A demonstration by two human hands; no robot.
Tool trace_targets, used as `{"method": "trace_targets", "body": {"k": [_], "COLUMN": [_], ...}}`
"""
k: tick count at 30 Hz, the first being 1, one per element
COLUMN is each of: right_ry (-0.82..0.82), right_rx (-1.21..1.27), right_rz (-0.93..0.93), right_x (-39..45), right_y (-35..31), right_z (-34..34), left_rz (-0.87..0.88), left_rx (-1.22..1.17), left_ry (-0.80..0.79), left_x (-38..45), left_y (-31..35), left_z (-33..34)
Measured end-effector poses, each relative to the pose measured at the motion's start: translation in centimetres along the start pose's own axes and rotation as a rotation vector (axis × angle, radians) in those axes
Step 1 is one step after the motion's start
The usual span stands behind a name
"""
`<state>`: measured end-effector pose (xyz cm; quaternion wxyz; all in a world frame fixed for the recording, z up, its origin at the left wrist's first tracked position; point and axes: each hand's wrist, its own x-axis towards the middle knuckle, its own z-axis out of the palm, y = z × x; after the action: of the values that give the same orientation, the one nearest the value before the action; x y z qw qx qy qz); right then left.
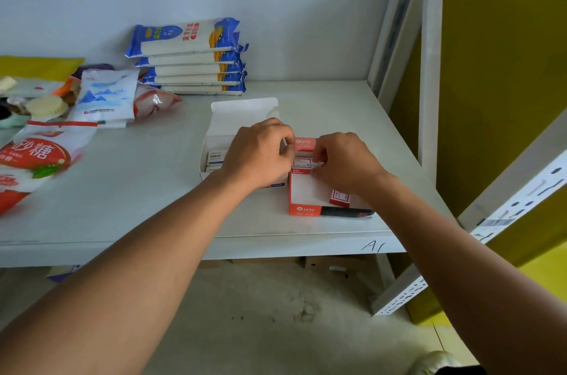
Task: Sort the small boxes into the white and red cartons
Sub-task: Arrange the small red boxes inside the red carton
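A white carton with its lid flap up lies open on the shelf, with small white boxes inside at its left. Touching its right side is a red carton, open, with a small red-and-white box lying in its near right corner. My left hand covers the right part of the white carton. My right hand is over the red carton. Both hands pinch a small red-and-white box at the red carton's far end.
Several blue-and-white noodle packs are stacked at the back wall. Bags of sugar and other food packets crowd the shelf's left side. A white shelf upright stands at the right, with a yellow panel beyond it.
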<state>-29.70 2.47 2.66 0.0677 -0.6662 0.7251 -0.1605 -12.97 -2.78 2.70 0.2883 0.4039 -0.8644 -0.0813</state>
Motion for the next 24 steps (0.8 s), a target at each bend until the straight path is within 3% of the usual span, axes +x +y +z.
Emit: {"method": "trace_targets", "body": {"k": [10,14,17,24], "right_ry": [0.022,-0.206,-0.368,-0.328], "right_rx": [-0.001,-0.089,-0.171,-0.129], "right_rz": [-0.020,0.075,0.044,-0.048], "right_x": [-0.8,-1.2,-1.8,-2.1], "right_y": [0.0,0.5,0.8,1.1], "right_z": [-1.0,-3.2,-3.9,-3.1], "left_rz": [-0.004,-0.005,-0.011,0.008], "left_rx": [-0.003,-0.005,-0.008,0.007], "left_ry": [-0.024,-0.032,-0.039,-0.012], "left_x": [-0.5,-0.8,-0.9,-0.4], "left_y": [0.3,0.4,0.6,1.0], "left_z": [-0.8,-1.1,-1.0,-0.5]}}
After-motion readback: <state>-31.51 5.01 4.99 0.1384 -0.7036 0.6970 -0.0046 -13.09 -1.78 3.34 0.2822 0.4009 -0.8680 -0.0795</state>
